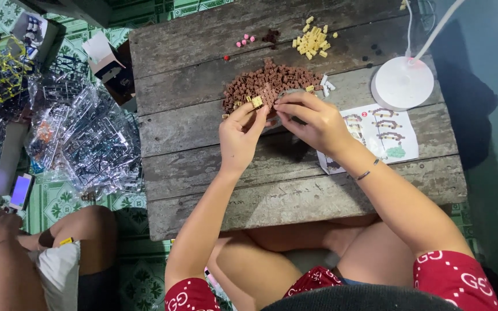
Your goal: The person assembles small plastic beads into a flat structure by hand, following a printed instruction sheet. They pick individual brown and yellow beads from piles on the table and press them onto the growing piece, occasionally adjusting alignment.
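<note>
Tiny brown bricks (266, 83) lie heaped at the middle of the weathered wooden table (214, 167), and both hands meet at the heap's near edge. The left hand (238, 138) pinches a small tan brick (257, 101) between thumb and forefinger, while the right hand (312, 121) has its fingertips pressed together just beside it, apparently on a small piece too hidden to make out. This looks like the joining step, one small piece being fitted to another; it seems to call for lining up the studs squarely before pressing. Beyond the heap sit a pile of yellow bricks (312, 41) and a few pink bricks (245, 40). An instruction sheet (384, 135) lies under the right wrist, a white lamp base (403, 82) just past it.
</note>
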